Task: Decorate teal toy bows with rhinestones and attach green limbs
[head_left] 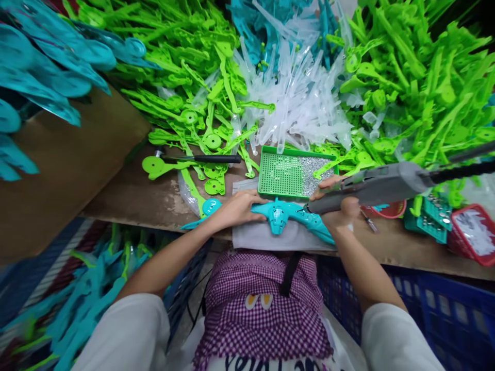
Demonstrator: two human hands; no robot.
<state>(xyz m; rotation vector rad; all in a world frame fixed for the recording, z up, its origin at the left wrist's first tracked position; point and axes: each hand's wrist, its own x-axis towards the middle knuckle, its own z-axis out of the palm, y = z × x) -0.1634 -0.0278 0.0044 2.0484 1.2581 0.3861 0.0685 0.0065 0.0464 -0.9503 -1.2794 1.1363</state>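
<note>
A long teal plastic part [277, 215] with a raised, holed middle lies across a pale cloth [247, 238] at the bench edge. My left hand [244, 207] grips its left portion, fingers along the far side and thumb nearer me. In my right hand [341, 210] is a grey electric screwdriver [371, 186], its tip pointing left and meeting or nearly meeting the part right of its middle. Whether a screw is at the tip cannot be made out. Just beyond the part sits a green perforated tray [276, 175] with small silvery screws [315, 170] heaped at its right.
Piles of lime-green parts [174, 62] and clear plastic pieces [294, 98] fill the back. A black-handled hammer [209, 158] lies left of the tray. Red baskets [475, 232] and a teal container [429, 219] stand right. A cardboard box [73, 165] borders the left.
</note>
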